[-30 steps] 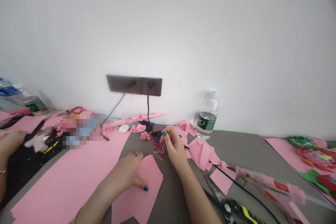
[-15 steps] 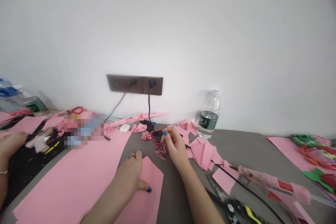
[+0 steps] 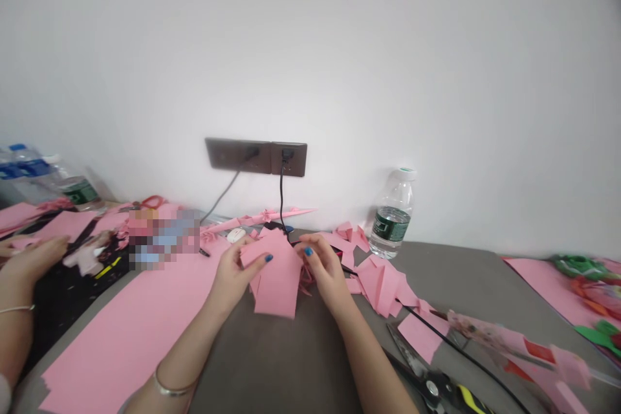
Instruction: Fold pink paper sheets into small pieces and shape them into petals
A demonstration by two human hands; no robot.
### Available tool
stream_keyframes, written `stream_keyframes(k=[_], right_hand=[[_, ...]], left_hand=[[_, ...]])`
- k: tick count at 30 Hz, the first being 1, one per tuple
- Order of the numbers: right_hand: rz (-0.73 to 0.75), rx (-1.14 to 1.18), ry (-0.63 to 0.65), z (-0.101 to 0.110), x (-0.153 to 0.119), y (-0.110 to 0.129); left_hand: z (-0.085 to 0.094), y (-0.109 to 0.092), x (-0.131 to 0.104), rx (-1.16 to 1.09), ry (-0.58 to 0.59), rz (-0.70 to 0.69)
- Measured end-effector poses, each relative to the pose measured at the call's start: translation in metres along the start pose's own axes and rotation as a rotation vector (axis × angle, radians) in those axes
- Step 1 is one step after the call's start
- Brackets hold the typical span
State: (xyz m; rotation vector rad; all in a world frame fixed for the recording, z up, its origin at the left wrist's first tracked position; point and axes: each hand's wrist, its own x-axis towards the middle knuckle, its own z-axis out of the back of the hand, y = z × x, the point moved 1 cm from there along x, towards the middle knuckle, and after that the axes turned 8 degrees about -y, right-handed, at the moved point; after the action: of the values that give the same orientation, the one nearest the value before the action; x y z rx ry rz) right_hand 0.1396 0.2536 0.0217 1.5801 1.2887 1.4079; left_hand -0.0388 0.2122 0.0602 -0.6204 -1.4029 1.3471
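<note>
Head view: pink paper pinched under left hand's thumb.

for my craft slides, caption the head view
Left hand holding pink paper beside the right hand, above a gray table.

We see the left hand now gripping the pink sheets, raised from the tabletop toward the right hand.

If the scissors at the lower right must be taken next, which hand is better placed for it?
Probably the right hand: it is nearer to the scissors, while the left hand holds pink paper. Whether the right fingers pinch something is unclear.
</note>
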Motion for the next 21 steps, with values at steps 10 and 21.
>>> stream_keyframes(k=[10,21], right_hand=[[-0.003,0.020,0.122,-0.015,-0.006,-0.009],[-0.201,0.205,0.142,-0.014,-0.009,-0.009]], left_hand=[[-0.003,0.005,-0.002,-0.003,0.084,-0.114],[0.006,0.010,-0.011,-0.040,0.524,0.259]])
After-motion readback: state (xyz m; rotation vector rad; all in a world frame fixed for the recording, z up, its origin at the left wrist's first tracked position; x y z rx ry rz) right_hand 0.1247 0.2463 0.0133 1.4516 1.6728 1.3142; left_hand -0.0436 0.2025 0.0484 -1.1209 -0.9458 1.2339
